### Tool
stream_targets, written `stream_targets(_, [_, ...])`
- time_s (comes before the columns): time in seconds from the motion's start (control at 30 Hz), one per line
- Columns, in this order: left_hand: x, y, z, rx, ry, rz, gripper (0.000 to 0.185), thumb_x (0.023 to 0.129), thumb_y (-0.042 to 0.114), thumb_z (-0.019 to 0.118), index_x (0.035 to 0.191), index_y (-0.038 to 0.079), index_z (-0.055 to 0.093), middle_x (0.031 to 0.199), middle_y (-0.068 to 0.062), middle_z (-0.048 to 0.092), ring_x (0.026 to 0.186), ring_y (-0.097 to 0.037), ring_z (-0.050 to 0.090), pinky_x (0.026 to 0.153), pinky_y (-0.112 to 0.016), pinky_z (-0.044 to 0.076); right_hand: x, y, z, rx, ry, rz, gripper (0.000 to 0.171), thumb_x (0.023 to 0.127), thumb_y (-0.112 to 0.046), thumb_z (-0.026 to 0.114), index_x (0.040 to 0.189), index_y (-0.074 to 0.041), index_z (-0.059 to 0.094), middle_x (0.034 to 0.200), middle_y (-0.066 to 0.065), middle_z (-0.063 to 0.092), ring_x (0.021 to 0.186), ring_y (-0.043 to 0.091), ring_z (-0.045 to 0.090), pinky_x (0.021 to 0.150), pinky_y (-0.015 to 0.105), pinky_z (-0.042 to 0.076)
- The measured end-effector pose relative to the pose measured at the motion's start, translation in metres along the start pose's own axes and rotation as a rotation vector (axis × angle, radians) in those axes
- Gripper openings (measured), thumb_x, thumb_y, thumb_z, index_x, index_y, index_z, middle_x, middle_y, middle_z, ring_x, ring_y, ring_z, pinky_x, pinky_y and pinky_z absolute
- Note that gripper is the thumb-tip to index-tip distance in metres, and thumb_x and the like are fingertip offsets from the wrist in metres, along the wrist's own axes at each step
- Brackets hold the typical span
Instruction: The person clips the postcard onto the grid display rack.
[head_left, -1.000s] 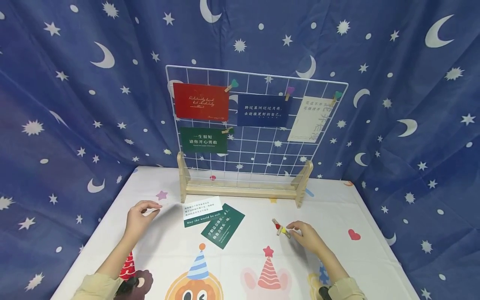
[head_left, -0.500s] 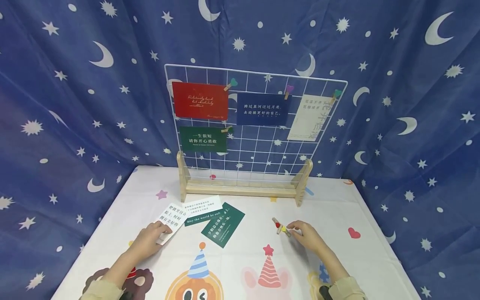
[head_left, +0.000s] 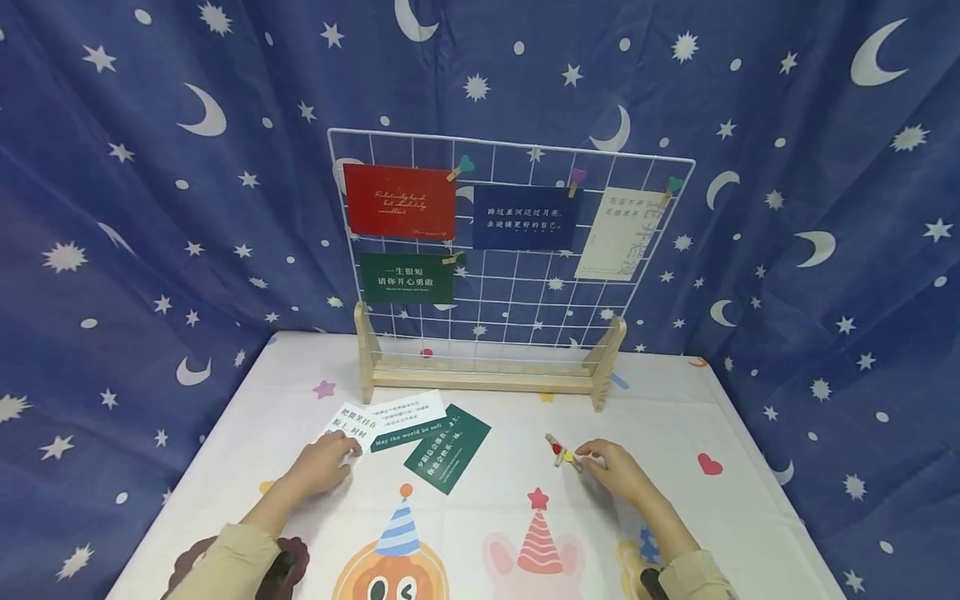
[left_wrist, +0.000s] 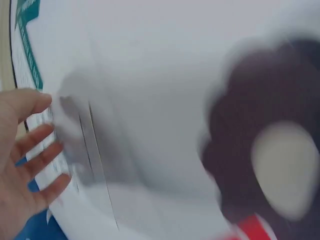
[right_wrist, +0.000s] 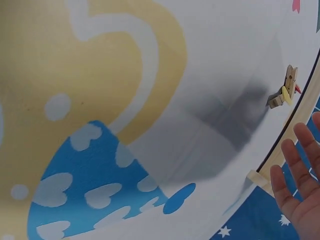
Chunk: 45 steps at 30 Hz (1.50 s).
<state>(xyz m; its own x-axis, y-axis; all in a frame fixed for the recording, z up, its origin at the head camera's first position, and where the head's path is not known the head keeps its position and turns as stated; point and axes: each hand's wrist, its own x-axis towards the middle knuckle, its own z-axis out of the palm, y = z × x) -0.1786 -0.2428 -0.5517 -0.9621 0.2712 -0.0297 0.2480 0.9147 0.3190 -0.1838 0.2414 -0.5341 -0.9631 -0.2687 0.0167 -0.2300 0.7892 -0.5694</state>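
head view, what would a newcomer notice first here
Probably the bright red card, clipped at the upper left of the white wire grid. Next might come the small clothespins beside the right hand, then the blue star-and-moon curtain behind the grid.

White card (head_left: 357,420): dark characters, flat on the worktop (head_left: 495,517), right side meeting other printed cards (head_left: 408,412); left grip (head_left: 322,465) over its near edge, contact unclear. Red peg (head_left: 557,449) and yellow peg (head_left: 567,457): wooden, lying close together, just beside the right grip (head_left: 611,468).
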Motion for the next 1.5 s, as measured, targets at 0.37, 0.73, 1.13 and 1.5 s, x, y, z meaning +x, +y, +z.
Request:
stream_targets(0.37, [0.017,0.006,-0.009,-0.167,0.002,-0.378,0.049,0.067,0.007,0.077,0.112,0.001,0.057,0.106,-0.027,0.049,0.098,-0.043,0.045,0.082,-0.063,0.039,0.0,0.0,0.001,-0.033,0.012,-0.007,0.013,0.087,-0.004,0.062,0.098,-0.005,0.068,0.1,0.01,0.068,0.097,0.032,0.062,0.086,0.049,0.05])
stream_targets(0.73, [0.002,-0.013,-0.026,-0.189,-0.047,-0.583,0.075,0.067,0.012,0.08,0.126,-0.008,0.039,0.11,-0.037,0.038,0.103,-0.053,0.039,0.084,-0.064,0.04,0.002,0.002,0.003,-0.03,0.001,0.058,0.013,0.086,-0.004,0.062,0.098,-0.005,0.068,0.098,0.008,0.068,0.093,0.029,0.062,0.084,0.047,0.051])
stream_targets(1.13, [-0.003,-0.017,-0.026,-0.152,-0.08,-0.661,0.08,0.07,0.029,0.081,0.117,-0.018,0.036,0.106,-0.041,0.046,0.102,-0.054,0.047,0.084,-0.061,0.039,0.01,0.004,0.003,-0.077,0.008,0.086,0.013,0.088,-0.006,0.06,0.098,-0.003,0.068,0.1,0.013,0.068,0.093,0.032,0.062,0.078,0.046,0.053])
stream_targets(1.5, [-0.011,-0.018,-0.018,-0.23,-0.016,-0.642,0.065,0.077,0.027,0.074,0.114,-0.014,0.039,0.108,-0.04,0.044,0.105,-0.057,0.045,0.083,-0.064,0.042,0.02,0.009,0.001,-0.096,0.027,0.114,0.013,0.087,-0.006,0.062,0.097,0.001,0.066,0.096,0.017,0.068,0.086,0.032,0.065,0.074,0.044,0.055])
